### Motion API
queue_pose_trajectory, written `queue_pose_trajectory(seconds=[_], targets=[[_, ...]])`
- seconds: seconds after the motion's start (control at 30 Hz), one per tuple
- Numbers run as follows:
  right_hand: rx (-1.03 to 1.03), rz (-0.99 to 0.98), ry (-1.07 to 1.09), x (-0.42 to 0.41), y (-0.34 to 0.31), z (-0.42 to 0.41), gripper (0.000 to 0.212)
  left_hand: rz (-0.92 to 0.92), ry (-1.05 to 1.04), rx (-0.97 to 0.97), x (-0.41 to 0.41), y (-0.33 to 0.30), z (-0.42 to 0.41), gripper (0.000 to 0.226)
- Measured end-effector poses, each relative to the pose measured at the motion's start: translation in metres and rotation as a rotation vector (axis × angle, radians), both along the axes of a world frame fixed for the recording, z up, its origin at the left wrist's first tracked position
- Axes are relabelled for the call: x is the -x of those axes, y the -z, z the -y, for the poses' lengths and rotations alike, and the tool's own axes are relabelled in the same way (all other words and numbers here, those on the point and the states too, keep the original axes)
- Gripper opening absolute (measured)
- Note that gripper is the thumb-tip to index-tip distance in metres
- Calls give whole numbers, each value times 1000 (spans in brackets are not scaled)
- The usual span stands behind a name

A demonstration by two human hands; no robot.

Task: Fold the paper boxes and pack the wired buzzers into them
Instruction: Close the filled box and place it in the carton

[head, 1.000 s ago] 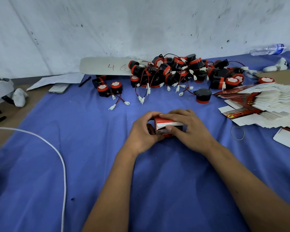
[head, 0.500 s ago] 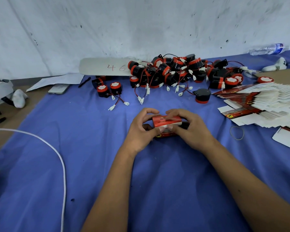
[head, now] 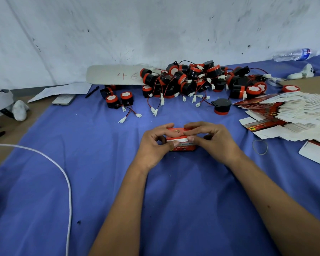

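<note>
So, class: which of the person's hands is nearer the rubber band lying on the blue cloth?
Right. The right hand grips the box just left of the rubber band; the left hand is farther, beyond the box.

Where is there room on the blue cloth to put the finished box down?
Bare blue cloth lies between the white cable and the left hand. It is crowded by the buzzer pile and the flat boxes.
</note>
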State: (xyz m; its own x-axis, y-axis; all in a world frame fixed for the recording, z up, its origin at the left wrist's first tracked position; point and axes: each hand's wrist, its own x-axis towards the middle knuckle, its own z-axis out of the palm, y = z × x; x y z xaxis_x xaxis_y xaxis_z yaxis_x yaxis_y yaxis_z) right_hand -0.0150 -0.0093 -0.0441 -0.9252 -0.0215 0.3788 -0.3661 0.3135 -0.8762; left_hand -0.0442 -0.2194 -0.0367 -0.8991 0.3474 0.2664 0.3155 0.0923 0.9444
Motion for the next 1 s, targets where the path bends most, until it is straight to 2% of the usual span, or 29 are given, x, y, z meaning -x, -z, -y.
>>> queue_pose_trajectory(seconds=[0.23,0.4,0.53,0.67,0.8,0.87,0.93,1.0], targets=[[-144,-33,43,-2,-2,5,16,-60,-28,94,1,3,0,37],[-226,-66,66,-5,-3,9,23,-75,-14,66,0,2,-1,31],[-325,-40,-5,-8,-5,5,28,-74,-74,69,2,5,-5,23],[-226,-14,-24,-13,-11,-2,31,-34,-73,68,2,4,-6,22],[-11,35,54,-15,-4,-1,15,-34,-37,55,2,3,-4,23],[35,73,57,-14,-5,1,10,-32,-28,42,2,4,-4,25],[-43,14,131,-13,-6,6,7,-37,-12,24,1,4,-3,27],[-206,-111,216,-15,-7,12,8,-40,-3,13,1,4,-4,28]])
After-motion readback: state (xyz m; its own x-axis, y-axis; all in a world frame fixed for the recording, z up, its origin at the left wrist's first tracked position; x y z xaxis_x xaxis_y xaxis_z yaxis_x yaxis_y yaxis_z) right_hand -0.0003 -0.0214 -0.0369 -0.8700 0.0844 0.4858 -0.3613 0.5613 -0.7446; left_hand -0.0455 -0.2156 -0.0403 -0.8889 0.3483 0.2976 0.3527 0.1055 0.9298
